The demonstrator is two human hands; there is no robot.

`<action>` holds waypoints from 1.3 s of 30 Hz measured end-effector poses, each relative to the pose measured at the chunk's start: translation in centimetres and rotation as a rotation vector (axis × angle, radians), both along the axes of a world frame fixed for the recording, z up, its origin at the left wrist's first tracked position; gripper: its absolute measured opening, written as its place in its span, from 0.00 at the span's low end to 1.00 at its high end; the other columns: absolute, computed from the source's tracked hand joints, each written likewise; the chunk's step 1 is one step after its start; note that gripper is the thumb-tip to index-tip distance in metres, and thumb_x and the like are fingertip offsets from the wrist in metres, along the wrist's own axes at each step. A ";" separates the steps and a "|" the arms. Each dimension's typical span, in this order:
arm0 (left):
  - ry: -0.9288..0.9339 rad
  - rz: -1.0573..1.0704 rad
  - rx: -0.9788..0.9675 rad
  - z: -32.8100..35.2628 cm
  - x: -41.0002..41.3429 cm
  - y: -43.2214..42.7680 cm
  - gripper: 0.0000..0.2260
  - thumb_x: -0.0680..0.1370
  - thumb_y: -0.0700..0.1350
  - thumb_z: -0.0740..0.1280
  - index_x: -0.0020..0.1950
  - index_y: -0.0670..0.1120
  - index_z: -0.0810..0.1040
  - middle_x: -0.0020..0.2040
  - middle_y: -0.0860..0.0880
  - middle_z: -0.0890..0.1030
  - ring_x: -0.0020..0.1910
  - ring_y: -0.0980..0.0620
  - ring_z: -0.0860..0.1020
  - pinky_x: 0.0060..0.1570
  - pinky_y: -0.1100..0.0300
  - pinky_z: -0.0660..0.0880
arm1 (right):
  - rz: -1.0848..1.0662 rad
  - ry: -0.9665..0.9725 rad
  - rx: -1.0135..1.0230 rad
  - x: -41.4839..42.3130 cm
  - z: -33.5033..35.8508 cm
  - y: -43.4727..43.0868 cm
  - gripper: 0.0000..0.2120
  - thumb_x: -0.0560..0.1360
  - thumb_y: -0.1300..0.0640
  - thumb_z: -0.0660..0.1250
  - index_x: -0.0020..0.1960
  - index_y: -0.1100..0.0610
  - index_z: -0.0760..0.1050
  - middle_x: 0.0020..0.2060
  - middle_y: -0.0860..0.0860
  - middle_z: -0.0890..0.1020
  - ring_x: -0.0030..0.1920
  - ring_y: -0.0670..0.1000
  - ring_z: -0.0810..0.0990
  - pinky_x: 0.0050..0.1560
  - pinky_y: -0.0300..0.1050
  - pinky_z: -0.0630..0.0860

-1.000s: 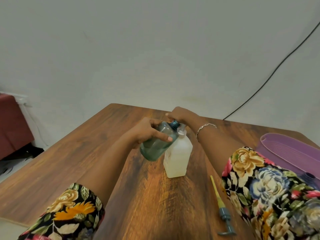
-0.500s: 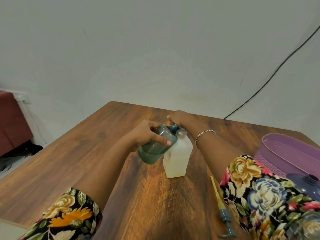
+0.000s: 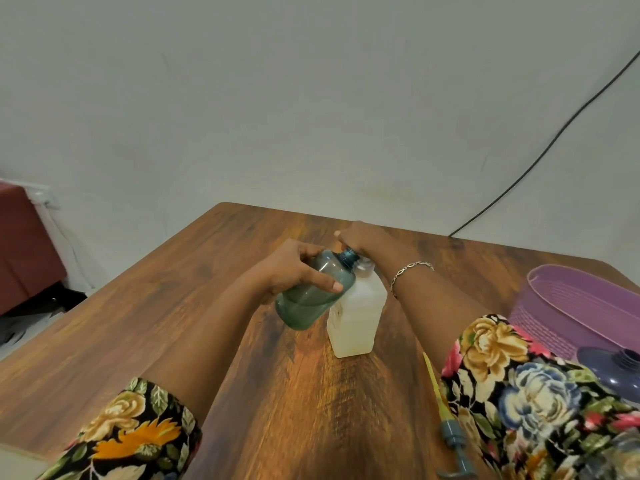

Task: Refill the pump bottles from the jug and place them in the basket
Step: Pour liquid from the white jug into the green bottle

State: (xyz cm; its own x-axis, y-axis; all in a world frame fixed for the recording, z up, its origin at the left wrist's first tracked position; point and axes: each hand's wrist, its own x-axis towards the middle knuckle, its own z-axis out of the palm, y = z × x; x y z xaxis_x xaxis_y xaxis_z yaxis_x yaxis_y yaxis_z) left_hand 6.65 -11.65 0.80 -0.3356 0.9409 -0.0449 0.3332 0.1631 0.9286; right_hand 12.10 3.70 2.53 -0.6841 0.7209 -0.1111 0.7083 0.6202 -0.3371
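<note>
Beside the jug (image 3: 358, 317), left hand (image 3: 294, 268) grips tilted teal bottle (image 3: 310, 297).

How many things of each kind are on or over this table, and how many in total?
Bottles: 2, the teal bottle and the purple bottle
Jug: 1
Pump head: 1
Basket: 1
Total: 5

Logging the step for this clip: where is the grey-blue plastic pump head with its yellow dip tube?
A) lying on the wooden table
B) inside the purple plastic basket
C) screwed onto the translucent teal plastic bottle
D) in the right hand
A: the pump head lies on the wooden table, and the translucent teal bottle gripped by the left hand has a bare, open neck.
</note>
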 end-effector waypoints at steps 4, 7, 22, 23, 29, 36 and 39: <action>-0.001 0.003 0.012 0.4 0.1 -0.1 0.21 0.65 0.42 0.75 0.56 0.49 0.77 0.51 0.49 0.79 0.49 0.50 0.78 0.44 0.59 0.77 | 0.023 0.052 -0.022 0.3 0.4 0.1 0.20 0.80 0.49 0.55 0.36 0.61 0.71 0.34 0.54 0.74 0.32 0.49 0.70 0.39 0.43 0.68; -0.021 0.001 0.031 1.2 -0.1 -0.1 0.15 0.64 0.41 0.75 0.47 0.52 0.78 0.47 0.50 0.81 0.46 0.51 0.79 0.39 0.62 0.76 | 0.041 0.166 -0.088 0.4 1.3 0.1 0.17 0.79 0.50 0.57 0.48 0.63 0.76 0.39 0.55 0.76 0.38 0.52 0.73 0.40 0.43 0.68; -0.006 0.005 0.025 0.3 0.1 -0.2 0.17 0.64 0.41 0.75 0.50 0.51 0.77 0.49 0.49 0.80 0.48 0.50 0.78 0.44 0.58 0.77 | 0.030 0.033 0.042 0.3 0.4 0.0 0.19 0.80 0.52 0.55 0.33 0.59 0.68 0.33 0.53 0.73 0.34 0.50 0.71 0.38 0.42 0.68; -0.012 0.006 0.033 0.6 0.2 -0.2 0.16 0.64 0.41 0.75 0.49 0.52 0.77 0.48 0.50 0.80 0.47 0.51 0.78 0.42 0.60 0.77 | 0.034 0.082 0.022 0.4 0.6 0.1 0.19 0.80 0.51 0.56 0.34 0.60 0.69 0.32 0.52 0.72 0.31 0.49 0.70 0.34 0.41 0.66; -0.016 -0.008 0.032 1.2 0.1 -0.2 0.15 0.64 0.41 0.75 0.47 0.53 0.78 0.47 0.51 0.80 0.45 0.52 0.79 0.38 0.63 0.76 | 0.071 0.064 0.060 0.4 1.1 0.0 0.18 0.79 0.54 0.57 0.32 0.59 0.67 0.29 0.52 0.70 0.29 0.48 0.68 0.30 0.41 0.63; -0.059 -0.006 0.027 0.0 0.2 -0.5 0.16 0.65 0.40 0.75 0.49 0.52 0.78 0.45 0.52 0.81 0.44 0.54 0.79 0.34 0.66 0.76 | 0.086 -0.118 0.128 -0.1 0.6 -0.4 0.14 0.80 0.58 0.53 0.40 0.62 0.71 0.32 0.53 0.70 0.38 0.51 0.72 0.44 0.44 0.68; -0.040 0.000 0.020 0.1 0.3 -0.5 0.18 0.65 0.40 0.74 0.52 0.51 0.77 0.47 0.52 0.79 0.46 0.52 0.78 0.39 0.62 0.76 | 0.046 -0.078 0.141 0.0 0.5 -0.5 0.18 0.80 0.56 0.55 0.32 0.60 0.67 0.31 0.52 0.71 0.36 0.51 0.72 0.42 0.45 0.68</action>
State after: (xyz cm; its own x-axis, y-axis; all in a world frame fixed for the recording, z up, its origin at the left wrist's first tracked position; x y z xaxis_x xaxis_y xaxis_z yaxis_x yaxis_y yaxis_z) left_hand 6.93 -12.12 0.94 -0.3337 0.9419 -0.0393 0.2954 0.1441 0.9444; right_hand 12.13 3.23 3.01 -0.7102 0.7010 -0.0650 0.6985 0.6901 -0.1896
